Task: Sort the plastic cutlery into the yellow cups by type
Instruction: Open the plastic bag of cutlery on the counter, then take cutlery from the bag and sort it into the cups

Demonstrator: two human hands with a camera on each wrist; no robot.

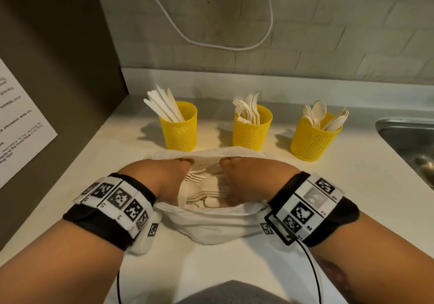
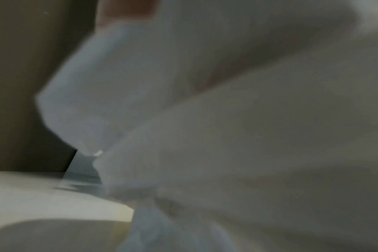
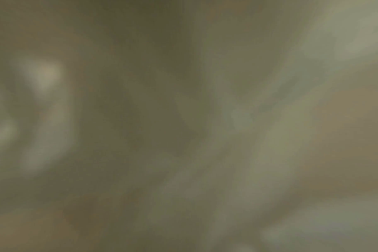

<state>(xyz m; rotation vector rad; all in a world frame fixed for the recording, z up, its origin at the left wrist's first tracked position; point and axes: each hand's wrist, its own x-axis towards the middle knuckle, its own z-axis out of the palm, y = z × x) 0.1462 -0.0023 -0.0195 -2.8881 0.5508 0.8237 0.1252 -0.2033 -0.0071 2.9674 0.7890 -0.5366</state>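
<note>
Both forearms fill the near part of the head view, each strapped with a marker-covered wristband. Just beyond them the left hand (image 1: pixel 164 174) and the right hand (image 1: pixel 244 174) reach into a white plastic bag (image 1: pixel 211 228) lying on the countertop (image 1: pixel 70 221). Their fingers curl over the bag's far rim and pull the mouth apart, so each hand grasps the bag and no utensil. Loose forks and spoons (image 1: pixel 204 193) lie jumbled inside, unsorted.

Thin film like this may tear or slip from the fingers if stretched harder. The mouth would then collapse over the cutlery, or pieces could spill onto the counter. Both wrist views show only blur, so they add nothing about the grip.

Farther back stand three yellow mesh cups: the left cup (image 1: pixel 180 132) with knives, the middle cup (image 1: pixel 251 132) with forks, the right cup (image 1: pixel 312 139) with spoons. They sit just beyond the bag's far rim, so a jerk forward could tip one. A sink (image 1: pixel 408 139) lies at the far right.
</note>
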